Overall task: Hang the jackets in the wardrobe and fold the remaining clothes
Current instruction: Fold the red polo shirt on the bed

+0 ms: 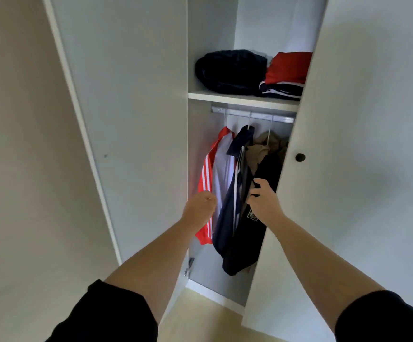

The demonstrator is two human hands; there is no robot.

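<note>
Both arms reach into the open wardrobe point(136, 119). The right hand point(262, 201) grips a fold of the black jacket point(267, 174), which hangs from the rail point(252, 114) at 12 o'clock from the hand. The left hand point(199, 206) is curled in a loose fist, touching the red and white jacket point(215, 169); whether it holds cloth I cannot tell. Between these 2 hangs a navy jacket point(227, 211). On the shelf point(240, 98) above lie a dark bundle point(230, 70) and, at its 3 o'clock, folded red clothes point(286, 67).

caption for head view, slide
Right hand grips black jacket on wardrobe rail; left hand beside red-and-white jacket.
</note>
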